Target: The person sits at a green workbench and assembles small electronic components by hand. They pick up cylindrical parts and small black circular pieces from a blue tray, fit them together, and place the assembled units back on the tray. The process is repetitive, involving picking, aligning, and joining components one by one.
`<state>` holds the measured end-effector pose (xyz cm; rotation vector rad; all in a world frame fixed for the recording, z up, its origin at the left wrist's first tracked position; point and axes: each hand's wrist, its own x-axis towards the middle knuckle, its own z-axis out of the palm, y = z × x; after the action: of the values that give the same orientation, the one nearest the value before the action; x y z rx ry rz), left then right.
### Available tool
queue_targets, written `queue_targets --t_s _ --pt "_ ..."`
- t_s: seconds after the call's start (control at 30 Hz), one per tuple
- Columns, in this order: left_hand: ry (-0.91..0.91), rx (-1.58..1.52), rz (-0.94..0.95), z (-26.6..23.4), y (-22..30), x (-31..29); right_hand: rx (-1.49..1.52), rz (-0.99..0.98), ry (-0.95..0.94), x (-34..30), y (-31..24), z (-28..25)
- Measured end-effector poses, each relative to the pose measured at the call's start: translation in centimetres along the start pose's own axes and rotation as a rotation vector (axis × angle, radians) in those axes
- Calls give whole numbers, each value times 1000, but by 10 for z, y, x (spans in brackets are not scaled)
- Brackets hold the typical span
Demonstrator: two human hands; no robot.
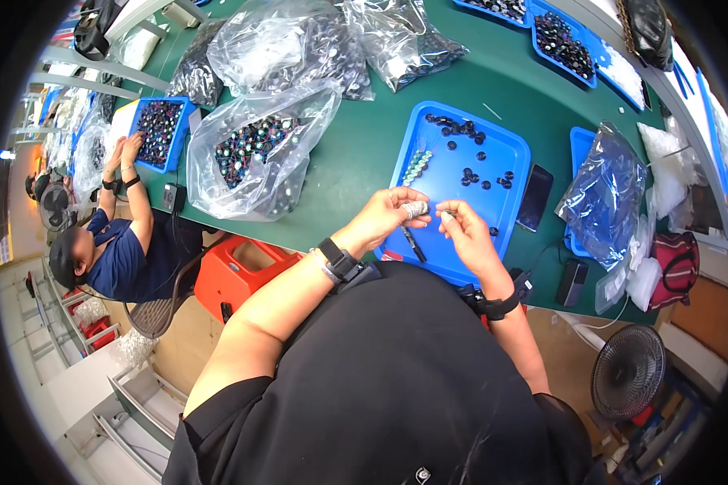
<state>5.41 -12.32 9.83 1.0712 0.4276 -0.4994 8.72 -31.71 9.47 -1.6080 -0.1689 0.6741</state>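
Note:
Above the near part of a blue tray (505, 149), my left hand (380, 218) is closed around a small whitish-grey, roll-shaped thing (415, 209). My right hand (471, 238) pinches beside it; a tiny dark green bit shows at the fingertips, too small to name. The fingertips of both hands are close together. Below them in the tray lies a black pen-like stick (413, 245). Rows of small green round parts (417, 166) lie at the tray's left. Loose small black round parts (467, 128) are scattered across its far and right portions.
A phone (535, 197) lies right of the tray. Clear bags of small parts (255, 158) stand to the left. Further right are a silvery bag (605, 182) and a black box (572, 283). At far left a co-worker reaches into another blue tray (174, 153).

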Motion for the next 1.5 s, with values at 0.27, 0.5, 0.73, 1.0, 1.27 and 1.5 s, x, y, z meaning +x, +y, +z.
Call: queue_targets --t_s 0.27,0.5,0.73,1.0,1.27,1.5 --pt "-14 159 89 -2 3 -6 25 96 -33 2 -8 -2" --pt "-9 101 148 -2 -4 0 99 44 -7 7 -5 2" --pt "45 158 222 5 -9 4 136 40 49 10 -13 13" --pt "39 245 164 4 -6 1 51 132 38 15 -10 10" --pt "84 127 51 2 -12 6 40 214 -12 18 -7 11" --pt "229 680 366 7 -12 2 154 271 -7 14 -5 16"
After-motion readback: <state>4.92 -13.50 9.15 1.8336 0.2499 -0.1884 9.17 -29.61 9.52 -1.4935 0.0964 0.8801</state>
